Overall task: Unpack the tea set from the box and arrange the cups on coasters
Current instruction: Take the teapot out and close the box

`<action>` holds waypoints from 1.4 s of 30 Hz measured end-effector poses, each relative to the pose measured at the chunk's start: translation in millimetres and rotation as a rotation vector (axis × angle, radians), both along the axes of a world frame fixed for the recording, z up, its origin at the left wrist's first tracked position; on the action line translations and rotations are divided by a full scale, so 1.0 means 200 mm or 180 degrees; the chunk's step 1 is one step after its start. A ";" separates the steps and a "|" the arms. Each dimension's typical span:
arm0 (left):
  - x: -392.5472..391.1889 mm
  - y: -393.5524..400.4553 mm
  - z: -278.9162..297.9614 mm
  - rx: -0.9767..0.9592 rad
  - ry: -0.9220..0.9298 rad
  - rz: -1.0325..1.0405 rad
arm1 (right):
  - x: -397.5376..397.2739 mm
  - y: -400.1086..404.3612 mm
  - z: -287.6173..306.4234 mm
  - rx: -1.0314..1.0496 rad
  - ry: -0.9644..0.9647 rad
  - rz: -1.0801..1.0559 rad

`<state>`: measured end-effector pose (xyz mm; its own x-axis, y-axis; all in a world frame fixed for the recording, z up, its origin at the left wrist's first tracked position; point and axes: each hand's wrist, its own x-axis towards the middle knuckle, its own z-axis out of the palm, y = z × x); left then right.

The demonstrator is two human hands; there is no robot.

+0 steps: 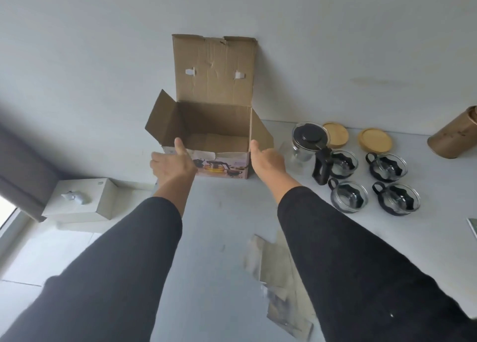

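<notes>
The open cardboard box (222, 164) stands on the white table (222, 212) against the wall, lid flap upright, and nothing shows inside it. My left hand (171, 164) lies against its front left corner, thumb up at the rim. At the front right corner my right hand (265, 161) does the same, its fingers hidden behind the side. Right of the box stand a glass teapot (308, 141) with a black lid and several glass cups (348, 196) in black holders. Two round wooden coasters (375, 140) lie behind them. The cups rest on the bare table.
A brown cylindrical canister (454, 137) lies at the far right. Flat pieces of cardboard packing (278, 277) lie on the table near me, under my right forearm. A white box (82, 199) with a small white object on top sits lower left, beyond the table's left edge.
</notes>
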<state>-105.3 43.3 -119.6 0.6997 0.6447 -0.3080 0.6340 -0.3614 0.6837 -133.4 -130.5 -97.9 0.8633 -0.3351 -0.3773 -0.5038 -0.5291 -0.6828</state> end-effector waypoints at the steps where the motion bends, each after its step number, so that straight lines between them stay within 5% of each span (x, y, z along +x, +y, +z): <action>1: 0.03 0.03 0.02 -0.0054 -0.0121 -0.0069 | 0.02 0.04 -0.01 0.0107 0.0126 -0.0177; 13: 0.17 0.33 0.03 -0.0007 -0.0739 -0.0946 | 0.09 0.33 0.00 0.0359 0.0647 -0.1202; 25: 0.15 0.46 0.03 0.0463 -0.0916 -0.1642 | 0.08 0.48 0.02 0.0181 -0.0027 -0.1744; 35: 0.17 0.48 0.02 0.0098 -0.0945 -0.1999 | 0.10 0.53 0.03 -0.0521 -0.0797 -0.0985; 42: 0.19 0.45 0.02 -0.0172 -0.0985 -0.2077 | 0.12 0.46 0.02 -0.0817 -0.0573 -0.0581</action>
<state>-66.5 133.5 -115.1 0.9970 0.0555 -0.0532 0.0752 -0.5608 0.8245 -109.7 -39.4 -94.0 0.8256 -0.5539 -0.1081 -0.4894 -0.6073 -0.6258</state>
